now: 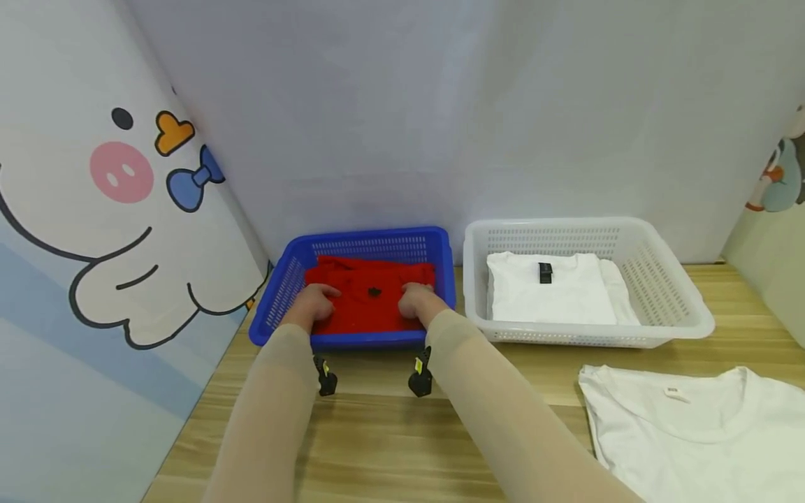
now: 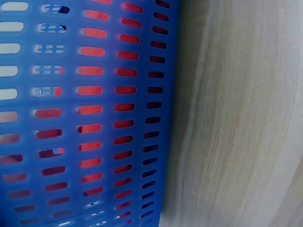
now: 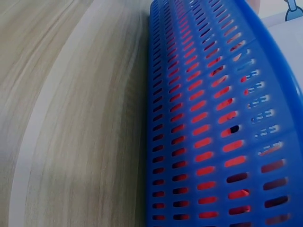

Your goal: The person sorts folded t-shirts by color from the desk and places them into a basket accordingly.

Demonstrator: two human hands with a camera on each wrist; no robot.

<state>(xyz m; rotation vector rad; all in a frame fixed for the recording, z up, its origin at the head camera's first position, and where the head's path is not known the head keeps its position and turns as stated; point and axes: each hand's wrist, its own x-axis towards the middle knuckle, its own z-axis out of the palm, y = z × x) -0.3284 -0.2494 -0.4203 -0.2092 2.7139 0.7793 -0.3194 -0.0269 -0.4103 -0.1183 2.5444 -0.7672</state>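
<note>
A folded red shirt [image 1: 371, 307] lies in the blue basket [image 1: 371, 339], a small dark mark near its collar. At the shirt's left side, my left hand [image 1: 311, 305] reaches over the rim and rests its fingers on the cloth. My right hand [image 1: 420, 302] touches the shirt near its right side; part of its fingers is hidden from the head camera. Both wrist views show only the basket's slotted wall [image 2: 94, 123], with red cloth behind the slots, and neither shows a hand's grip.
Right of the blue basket stands a white basket [image 1: 685, 300] holding folded white shirts [image 1: 547, 297]. Another white shirt [image 1: 698, 433] lies on the wooden table [image 1: 390, 447] at the front right. A pale curtain [image 1: 402, 126] hangs behind, and a cartoon-printed panel [image 1: 82, 265] stands at the left.
</note>
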